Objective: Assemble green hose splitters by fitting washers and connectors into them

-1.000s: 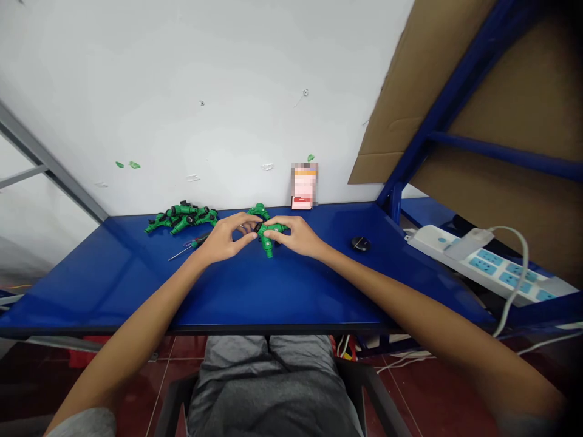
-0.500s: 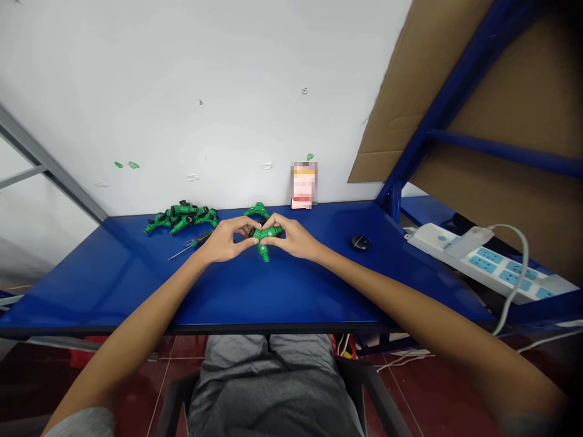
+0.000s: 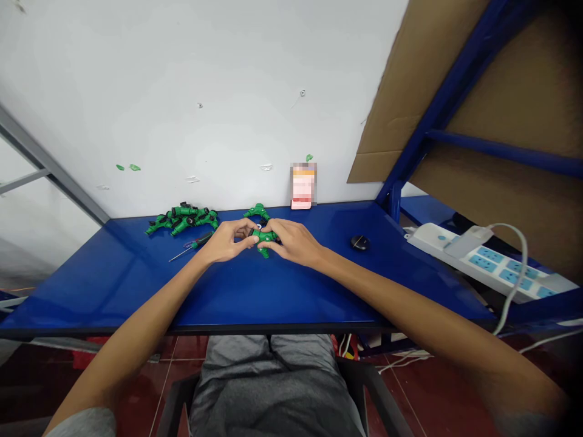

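Observation:
Between my two hands is a green plastic Y-shaped hose connector [image 3: 265, 236] with a black end, held just above the table. My left hand [image 3: 231, 239] pinches its black left end between thumb and fingers. My right hand [image 3: 292, 241] is closed around its right side, covering much of it. One green branch points down toward me below the fingertips. Just behind my hands, another green connector [image 3: 257, 210] lies on the table, partly hidden. Beside my left wrist lies a screwdriver [image 3: 195, 243] with a dark green handle, its thin shaft pointing left.
Several green and black connectors [image 3: 183, 217] are heaped at the back left of the blue table [image 3: 273, 297]. A small black round object [image 3: 360, 243] lies to the right. A pinkish card [image 3: 303, 187] leans on the wall. A white power strip [image 3: 478, 261] with a cable sits far right.
My right hand has shifted slightly left and turned over the connector, covering more of its right side. My left hand keeps its pinch, nearly still.

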Action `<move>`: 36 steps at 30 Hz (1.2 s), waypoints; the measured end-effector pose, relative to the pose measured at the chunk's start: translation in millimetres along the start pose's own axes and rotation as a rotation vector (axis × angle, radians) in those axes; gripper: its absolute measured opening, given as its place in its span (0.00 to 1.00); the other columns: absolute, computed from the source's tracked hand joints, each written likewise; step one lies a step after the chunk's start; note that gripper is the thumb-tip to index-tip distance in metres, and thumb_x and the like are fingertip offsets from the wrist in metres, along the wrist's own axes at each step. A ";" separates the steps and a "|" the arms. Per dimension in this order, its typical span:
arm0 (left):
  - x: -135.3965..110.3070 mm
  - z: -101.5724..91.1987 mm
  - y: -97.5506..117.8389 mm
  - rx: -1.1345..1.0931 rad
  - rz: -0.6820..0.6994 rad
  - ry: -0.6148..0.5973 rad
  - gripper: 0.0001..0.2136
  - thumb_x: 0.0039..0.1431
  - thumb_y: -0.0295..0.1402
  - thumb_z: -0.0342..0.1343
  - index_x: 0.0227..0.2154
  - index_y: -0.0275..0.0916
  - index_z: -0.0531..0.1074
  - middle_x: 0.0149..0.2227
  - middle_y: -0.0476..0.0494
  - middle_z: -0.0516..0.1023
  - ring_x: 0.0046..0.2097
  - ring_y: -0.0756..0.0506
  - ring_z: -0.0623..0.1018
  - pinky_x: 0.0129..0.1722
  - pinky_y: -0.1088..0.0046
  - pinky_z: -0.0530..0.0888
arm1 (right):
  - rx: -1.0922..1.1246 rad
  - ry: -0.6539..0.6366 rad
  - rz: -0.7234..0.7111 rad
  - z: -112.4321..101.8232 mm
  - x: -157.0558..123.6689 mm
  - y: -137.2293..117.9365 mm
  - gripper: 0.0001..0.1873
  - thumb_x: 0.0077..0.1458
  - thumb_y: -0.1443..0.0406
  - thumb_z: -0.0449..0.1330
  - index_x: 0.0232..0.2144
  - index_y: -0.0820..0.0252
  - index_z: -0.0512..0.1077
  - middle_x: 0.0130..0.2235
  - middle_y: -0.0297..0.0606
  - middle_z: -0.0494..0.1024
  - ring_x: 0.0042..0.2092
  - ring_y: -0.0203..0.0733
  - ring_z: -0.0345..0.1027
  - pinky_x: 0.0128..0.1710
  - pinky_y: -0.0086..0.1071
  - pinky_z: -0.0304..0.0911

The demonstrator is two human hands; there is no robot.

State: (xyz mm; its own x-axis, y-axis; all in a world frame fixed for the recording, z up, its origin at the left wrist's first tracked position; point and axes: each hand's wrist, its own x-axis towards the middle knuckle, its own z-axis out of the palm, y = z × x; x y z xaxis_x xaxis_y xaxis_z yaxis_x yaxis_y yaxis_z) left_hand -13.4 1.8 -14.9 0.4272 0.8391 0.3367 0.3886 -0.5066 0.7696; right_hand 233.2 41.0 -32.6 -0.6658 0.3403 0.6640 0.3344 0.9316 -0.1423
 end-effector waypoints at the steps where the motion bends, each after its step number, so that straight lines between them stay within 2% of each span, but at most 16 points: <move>1: -0.1 0.1 1.3 0.011 -0.003 0.003 0.16 0.69 0.45 0.62 0.47 0.36 0.76 0.34 0.44 0.82 0.34 0.46 0.82 0.40 0.69 0.79 | -0.054 0.011 -0.044 -0.3 0.1 -0.4 0.14 0.75 0.53 0.59 0.45 0.58 0.70 0.41 0.44 0.82 0.39 0.47 0.74 0.38 0.37 0.64; 9: -0.5 0.0 14.3 0.337 0.075 0.032 0.12 0.70 0.41 0.58 0.46 0.38 0.76 0.32 0.48 0.80 0.33 0.47 0.77 0.37 0.71 0.73 | -0.376 0.066 -0.260 1.1 2.1 -2.1 0.12 0.78 0.60 0.55 0.39 0.58 0.70 0.35 0.39 0.77 0.36 0.45 0.67 0.36 0.39 0.58; 19: 1.9 5.0 13.5 0.276 0.081 0.051 0.13 0.72 0.43 0.55 0.44 0.38 0.74 0.32 0.47 0.81 0.31 0.47 0.77 0.35 0.71 0.73 | -0.511 0.160 -0.439 0.0 3.7 -0.5 0.14 0.78 0.64 0.55 0.34 0.57 0.68 0.31 0.36 0.71 0.33 0.44 0.61 0.34 0.39 0.56; 23: 2.8 10.6 17.5 0.270 0.026 0.090 0.13 0.72 0.43 0.55 0.40 0.39 0.74 0.28 0.49 0.79 0.29 0.47 0.76 0.32 0.71 0.71 | -0.425 -0.001 -0.363 -1.3 4.8 -4.3 0.19 0.79 0.67 0.48 0.33 0.53 0.69 0.30 0.35 0.71 0.33 0.44 0.63 0.35 0.39 0.59; 25: 3.3 11.9 18.0 0.302 -0.008 0.148 0.14 0.74 0.43 0.52 0.35 0.39 0.73 0.25 0.51 0.76 0.26 0.48 0.75 0.30 0.72 0.69 | -0.341 -0.105 -0.317 -0.6 5.2 -8.6 0.21 0.80 0.66 0.46 0.33 0.52 0.70 0.31 0.37 0.72 0.34 0.44 0.65 0.36 0.40 0.62; 27: 3.2 10.0 17.8 0.301 -0.029 0.178 0.18 0.76 0.44 0.49 0.31 0.40 0.72 0.22 0.51 0.74 0.25 0.48 0.75 0.29 0.72 0.69 | -0.252 -0.154 -0.268 1.0 4.8 -11.8 0.21 0.80 0.63 0.46 0.33 0.51 0.70 0.31 0.37 0.74 0.34 0.45 0.67 0.36 0.40 0.64; 30: 1.9 2.3 17.8 0.178 -0.031 0.140 0.22 0.77 0.50 0.47 0.33 0.39 0.74 0.23 0.50 0.76 0.25 0.48 0.78 0.30 0.73 0.73 | -0.149 -0.072 -0.137 2.9 2.4 -9.8 0.18 0.79 0.60 0.49 0.36 0.53 0.71 0.35 0.40 0.78 0.36 0.46 0.72 0.38 0.41 0.67; 33: 1.0 -3.1 17.4 0.090 0.023 0.113 0.19 0.73 0.51 0.56 0.44 0.38 0.76 0.32 0.46 0.82 0.32 0.46 0.81 0.35 0.72 0.77 | -0.037 0.055 0.000 2.4 -0.3 0.0 0.11 0.76 0.56 0.57 0.43 0.55 0.72 0.41 0.43 0.82 0.40 0.46 0.77 0.39 0.39 0.70; 36: 1.4 -1.6 13.9 0.110 0.086 0.108 0.20 0.68 0.48 0.64 0.52 0.39 0.75 0.41 0.43 0.82 0.39 0.45 0.82 0.40 0.70 0.79 | 0.131 0.099 0.109 1.6 -1.0 9.3 0.14 0.70 0.52 0.65 0.45 0.55 0.70 0.42 0.41 0.83 0.40 0.46 0.78 0.39 0.37 0.71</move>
State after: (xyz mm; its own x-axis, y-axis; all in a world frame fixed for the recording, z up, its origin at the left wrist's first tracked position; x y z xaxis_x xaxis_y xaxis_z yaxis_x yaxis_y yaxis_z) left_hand -8.7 -3.8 -2.9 0.3751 0.8050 0.4596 0.4438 -0.5913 0.6734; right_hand 235.9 49.5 -35.7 -0.5592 0.4324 0.7074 0.3072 0.9005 -0.3076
